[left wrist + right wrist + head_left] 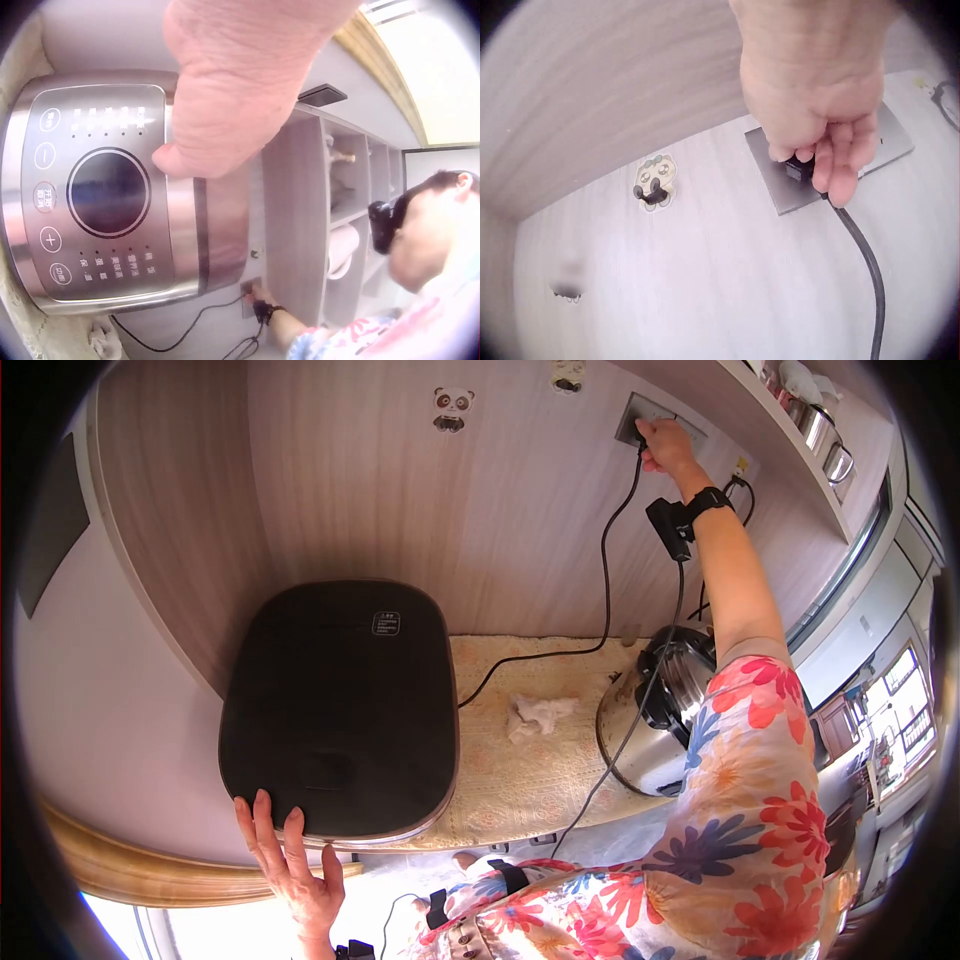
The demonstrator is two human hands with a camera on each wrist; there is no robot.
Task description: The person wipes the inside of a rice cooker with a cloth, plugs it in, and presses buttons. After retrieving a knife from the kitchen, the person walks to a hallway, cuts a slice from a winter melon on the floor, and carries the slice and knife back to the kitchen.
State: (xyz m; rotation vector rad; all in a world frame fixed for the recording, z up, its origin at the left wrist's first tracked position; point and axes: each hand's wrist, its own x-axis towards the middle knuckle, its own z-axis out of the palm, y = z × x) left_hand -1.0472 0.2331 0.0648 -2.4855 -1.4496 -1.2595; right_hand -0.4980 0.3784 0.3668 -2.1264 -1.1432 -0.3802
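Black-lidded in the head view, the cooker [335,700] has the left hand [295,875] at its near edge, fingers apart; the left wrist view shows its panel [109,193]. Right wrist view: the right hand [817,105] clamps its fingers on the plug [799,169] at the socket [784,193], seemingly plugging or unplugging, which calls for a straight push or pull.

The cooker lid [340,700] is black, and the front panel [45,176] is silver. The plug [798,171] and the cord [880,300] are black, the socket plate [778,192] is grey. The sleeve [745,840] carries red and blue flowers on whitish ground.
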